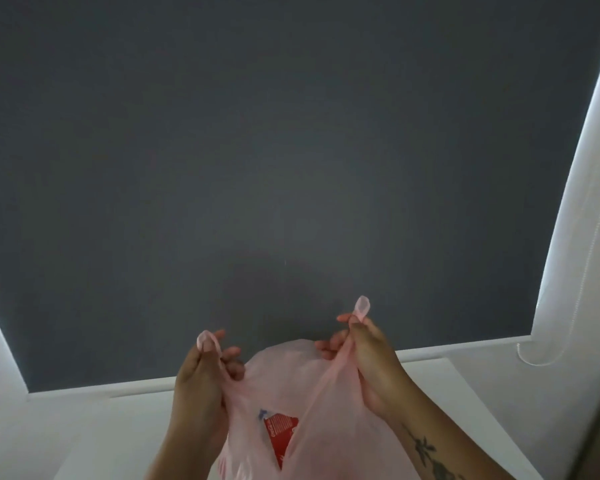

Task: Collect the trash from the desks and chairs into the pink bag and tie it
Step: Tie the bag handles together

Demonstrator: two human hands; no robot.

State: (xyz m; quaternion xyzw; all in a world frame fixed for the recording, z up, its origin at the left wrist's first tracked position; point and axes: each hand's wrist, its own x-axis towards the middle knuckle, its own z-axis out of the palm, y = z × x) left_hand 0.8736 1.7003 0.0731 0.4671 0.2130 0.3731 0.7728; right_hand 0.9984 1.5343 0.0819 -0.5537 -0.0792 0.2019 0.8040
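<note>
The pink bag hangs low in the middle of the head view, thin and half see-through. Inside it shows a red printed wrapper. My left hand grips the bag's left handle, whose loop end sticks up above the fingers. My right hand grips the right handle, pulled up and outward, its loop end poking out above the thumb. The two handles are held apart and the bag mouth between them is narrow.
A dark grey roller blind fills most of the view behind the bag. A white sill or ledge runs below it. A white wall with a bead cord stands at the right. A dark edge shows at the bottom right.
</note>
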